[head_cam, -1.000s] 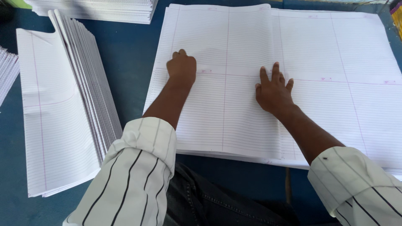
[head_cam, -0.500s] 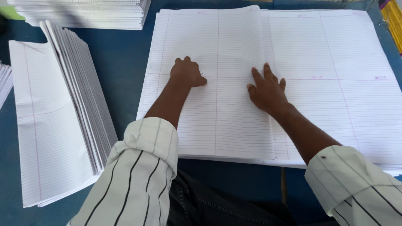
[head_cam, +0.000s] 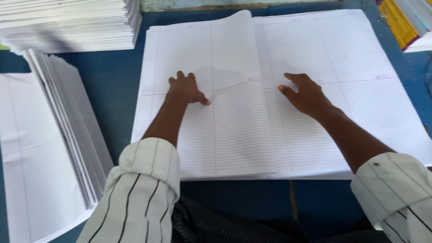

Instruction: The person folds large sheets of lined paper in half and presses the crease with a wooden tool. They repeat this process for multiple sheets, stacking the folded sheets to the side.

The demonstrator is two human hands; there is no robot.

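The stack of large ruled sheets (head_cam: 288, 103) lies flat under both hands. The left hand (head_cam: 185, 90) is pressed on the folded-over half, fingers curled; the right hand (head_cam: 306, 94) rests open, grasping nothing. Sheets are judged light, limp, crease-prone; edges are best taken

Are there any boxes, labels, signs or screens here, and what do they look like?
No boxes, labels, signs or screens show, only paper.
Big ruled sheets: white with thin lines, under the left hand and right hand.
Folded ruled sheets: white, fanned at the left.
Paper stack: white, top left.
Stack with yellow edges: top right corner.
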